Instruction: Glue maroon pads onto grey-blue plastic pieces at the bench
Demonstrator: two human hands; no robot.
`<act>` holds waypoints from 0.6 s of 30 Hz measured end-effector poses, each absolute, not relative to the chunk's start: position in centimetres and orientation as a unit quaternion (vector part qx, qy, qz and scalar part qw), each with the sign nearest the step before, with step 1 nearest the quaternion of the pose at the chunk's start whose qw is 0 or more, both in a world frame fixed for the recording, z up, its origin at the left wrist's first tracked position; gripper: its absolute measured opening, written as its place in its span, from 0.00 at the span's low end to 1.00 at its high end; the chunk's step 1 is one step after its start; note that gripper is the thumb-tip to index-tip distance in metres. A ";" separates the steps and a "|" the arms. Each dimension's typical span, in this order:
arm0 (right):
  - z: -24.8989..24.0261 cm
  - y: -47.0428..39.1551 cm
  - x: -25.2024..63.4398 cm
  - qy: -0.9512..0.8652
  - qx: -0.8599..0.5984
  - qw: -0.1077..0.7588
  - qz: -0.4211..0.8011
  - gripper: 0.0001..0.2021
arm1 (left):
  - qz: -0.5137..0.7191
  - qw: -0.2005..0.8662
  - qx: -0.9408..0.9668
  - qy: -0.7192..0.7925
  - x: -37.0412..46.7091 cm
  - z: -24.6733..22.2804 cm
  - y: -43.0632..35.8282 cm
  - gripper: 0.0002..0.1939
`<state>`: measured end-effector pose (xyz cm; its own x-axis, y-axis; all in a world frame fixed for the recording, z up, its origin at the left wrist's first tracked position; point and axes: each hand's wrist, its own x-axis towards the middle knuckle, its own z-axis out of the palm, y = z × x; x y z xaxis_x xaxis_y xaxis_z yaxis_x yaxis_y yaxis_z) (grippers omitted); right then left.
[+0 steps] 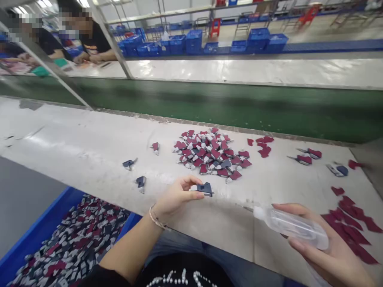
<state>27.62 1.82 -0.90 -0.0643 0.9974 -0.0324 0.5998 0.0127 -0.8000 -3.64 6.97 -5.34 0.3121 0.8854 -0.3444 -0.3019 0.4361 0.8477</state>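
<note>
Between the thumb and fingers of my left hand is a small dark blue and white plastic part, held just above the table's front edge. My right hand is wrapped round a clear squeeze bottle with a white cap and a thin nozzle, which points left toward that part. Beyond my left hand lies a heap of small maroon, white and dark parts. Flat maroon pieces lie beside my right hand, partly covered by it.
A blue bin full of similar parts stands below the table at left. Loose parts lie left of the heap, others to the right. Past the green conveyor belt, a person works at another table.
</note>
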 end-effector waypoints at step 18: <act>0.8 2.6 24.8 -0.649 -0.476 0.333 0.491 0.14 | 0.288 0.829 0.323 0.355 1.5 -5.7 4.2 0.26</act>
